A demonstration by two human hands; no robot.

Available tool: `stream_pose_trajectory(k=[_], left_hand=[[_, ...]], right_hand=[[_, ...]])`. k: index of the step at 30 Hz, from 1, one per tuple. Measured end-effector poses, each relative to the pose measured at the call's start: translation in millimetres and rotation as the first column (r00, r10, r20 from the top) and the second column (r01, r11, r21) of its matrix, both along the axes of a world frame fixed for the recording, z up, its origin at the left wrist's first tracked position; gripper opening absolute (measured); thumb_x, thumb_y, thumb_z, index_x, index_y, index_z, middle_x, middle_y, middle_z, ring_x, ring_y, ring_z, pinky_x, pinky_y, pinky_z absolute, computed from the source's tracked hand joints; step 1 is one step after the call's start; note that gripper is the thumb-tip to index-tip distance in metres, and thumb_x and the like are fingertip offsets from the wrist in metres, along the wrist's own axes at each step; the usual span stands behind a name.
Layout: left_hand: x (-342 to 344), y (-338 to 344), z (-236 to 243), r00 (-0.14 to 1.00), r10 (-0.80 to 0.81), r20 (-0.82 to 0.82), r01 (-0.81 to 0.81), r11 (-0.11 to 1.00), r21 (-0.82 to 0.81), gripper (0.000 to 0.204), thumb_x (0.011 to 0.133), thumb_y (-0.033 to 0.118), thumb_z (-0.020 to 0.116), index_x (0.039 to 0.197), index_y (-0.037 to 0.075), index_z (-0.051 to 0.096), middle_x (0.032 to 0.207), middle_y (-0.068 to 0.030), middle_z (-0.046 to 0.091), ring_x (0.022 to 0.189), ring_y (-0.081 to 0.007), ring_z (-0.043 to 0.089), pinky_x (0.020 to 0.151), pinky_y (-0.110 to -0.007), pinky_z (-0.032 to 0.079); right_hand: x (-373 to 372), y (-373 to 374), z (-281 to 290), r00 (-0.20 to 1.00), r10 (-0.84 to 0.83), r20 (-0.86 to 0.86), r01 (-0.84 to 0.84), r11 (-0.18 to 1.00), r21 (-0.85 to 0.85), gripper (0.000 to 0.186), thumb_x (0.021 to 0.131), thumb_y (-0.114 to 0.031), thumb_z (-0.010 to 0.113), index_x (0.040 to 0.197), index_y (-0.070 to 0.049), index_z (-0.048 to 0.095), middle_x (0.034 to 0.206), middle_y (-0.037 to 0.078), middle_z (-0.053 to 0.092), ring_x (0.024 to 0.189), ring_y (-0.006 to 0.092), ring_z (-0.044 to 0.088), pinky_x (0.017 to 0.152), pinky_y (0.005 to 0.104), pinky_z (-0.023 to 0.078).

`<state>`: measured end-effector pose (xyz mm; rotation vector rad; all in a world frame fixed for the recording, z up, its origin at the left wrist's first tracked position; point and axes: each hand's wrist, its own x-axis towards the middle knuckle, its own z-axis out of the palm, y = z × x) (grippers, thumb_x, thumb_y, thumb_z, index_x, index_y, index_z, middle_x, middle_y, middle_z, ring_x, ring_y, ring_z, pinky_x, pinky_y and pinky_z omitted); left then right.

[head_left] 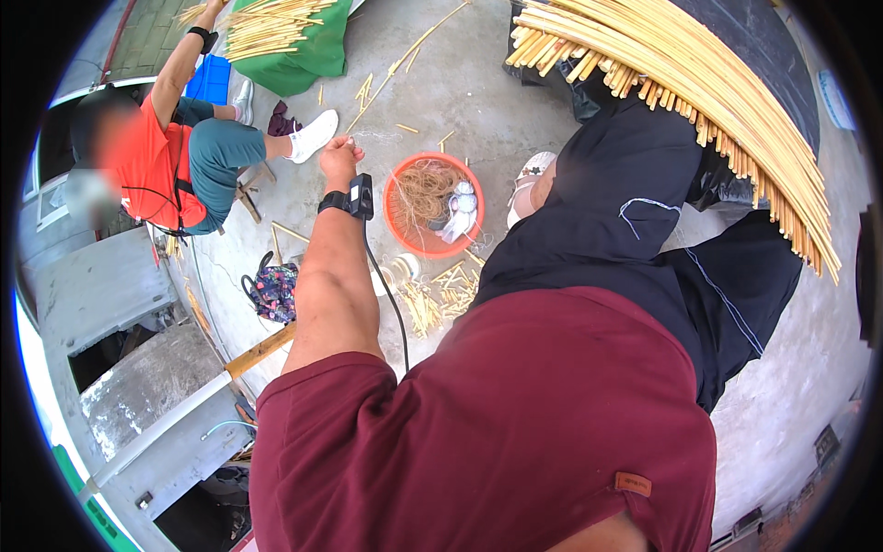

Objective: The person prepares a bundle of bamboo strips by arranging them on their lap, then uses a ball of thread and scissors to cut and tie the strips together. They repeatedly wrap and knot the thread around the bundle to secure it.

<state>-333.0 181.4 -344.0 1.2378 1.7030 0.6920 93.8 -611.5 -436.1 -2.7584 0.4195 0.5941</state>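
Observation:
My left hand (339, 158) reaches out over the concrete floor, its fingers pinched closed. Pale fine threads (377, 135) show beside the fingertips, and one end of a long thin reed stick (405, 63) meets them. I cannot make out which of these, if any, is in the pinch. To the right of my left wrist stands an orange-red basin (394, 225) holding tangled tan fibre (425, 191) and a white bundle (459, 212). My right hand is out of sight; only part of that arm shows at the lower edge.
A thick bundle of reed sticks (699, 69) lies across dark plastic (584, 97) at upper right. A seated person in orange (156, 156) is at left, near reeds on a green cloth (303, 64). Cut reed pieces (441, 299) and a flowered bag (273, 290) lie on the floor.

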Motion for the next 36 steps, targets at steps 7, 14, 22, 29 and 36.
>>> stream_pose_trajectory(k=[7,14,22,29,36], left_hand=[[5.0,-54.5,-36.4,-0.022,-0.826,-0.563,0.411,0.506,-0.758,0.041,0.085,0.023,0.064,0.124,0.011,0.061,0.107,-0.0181,0.068,0.111,-0.0336,0.061,0.091,-0.044,0.048],[69.2,-85.1,61.8,0.105,-0.532,-0.840,0.623,0.694,-0.362,0.018,0.083,0.009,0.062,0.100,0.011,0.066,0.104,-0.0152,0.065,0.097,-0.0363,0.063,0.080,-0.043,0.051],[244.8,-222.8,170.9,0.435,-0.878,-0.198,0.861,0.342,0.376,0.016,0.078,-0.001,0.068,0.093,0.005,0.066,0.103,-0.0082,0.063,0.093,-0.0220,0.063,0.080,-0.033,0.050],[276.8,-275.2,164.1,0.452,-0.876,-0.171,0.868,0.387,0.312,0.018,0.076,0.004,0.073,0.092,0.003,0.064,0.096,-0.0069,0.057,0.081,-0.0181,0.060,0.071,-0.030,0.051],[284.9,-270.6,152.2,0.455,-0.889,-0.046,0.873,0.435,0.222,0.013,0.077,0.003,0.071,0.089,0.004,0.068,0.094,-0.0019,0.054,0.076,-0.0100,0.056,0.068,-0.024,0.048]], right_hand=[[26.2,-19.7,85.7,0.864,-0.389,0.319,0.208,0.854,0.477,0.023,0.090,-0.020,0.061,0.107,-0.006,0.065,0.085,0.005,0.064,0.068,0.0160,0.057,0.063,0.0309,0.049],[85.7,146.5,281.7,0.725,-0.174,0.666,-0.466,0.587,0.662,0.017,0.098,-0.010,0.053,0.110,-0.003,0.061,0.083,0.003,0.060,0.066,0.0046,0.045,0.059,0.0174,0.035],[23.7,381.9,310.1,0.259,0.782,0.567,-0.854,-0.088,0.512,0.020,0.080,0.002,0.065,0.098,-0.005,0.068,0.089,0.007,0.063,0.079,0.0230,0.062,0.070,0.0302,0.051],[20.5,417.0,271.4,0.015,0.741,0.671,-0.958,-0.181,0.221,0.018,0.075,-0.004,0.069,0.092,-0.010,0.069,0.098,0.004,0.060,0.096,0.0237,0.058,0.083,0.0366,0.049],[24.7,416.5,256.3,0.134,0.739,0.660,-0.939,-0.118,0.323,0.003,0.079,-0.008,0.065,0.082,-0.008,0.064,0.097,0.005,0.059,0.097,0.0256,0.058,0.082,0.0382,0.049]])
